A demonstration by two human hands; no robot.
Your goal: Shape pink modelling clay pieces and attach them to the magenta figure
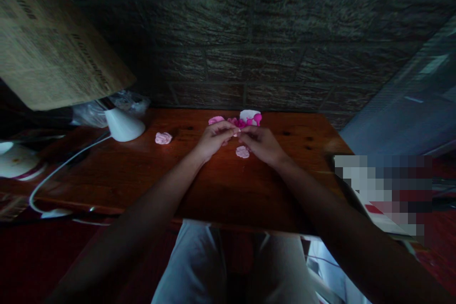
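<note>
My left hand (214, 138) and my right hand (262, 142) meet above the wooden table, fingertips almost touching. Both are closed in a pinch on a small pale pink piece of clay (236, 133), mostly hidden by the fingers. Just below, nearer me, a flattened pale pink clay piece (242, 152) lies on the wood. Behind my fingers are a pink clay piece (215, 119) and bright magenta pieces (258, 118), partly over a white sheet (246, 114). A crumpled pale pink clay lump (163, 138) sits apart to the left.
A lamp with a white base (125, 126) and newsprint shade (60, 47) stands left, its white cable (53, 173) running over the table (228, 194). Clear plastic (133, 102) lies behind it. A stone-patterned wall (228, 33) rises at the back. A white vessel (16, 161) is far left.
</note>
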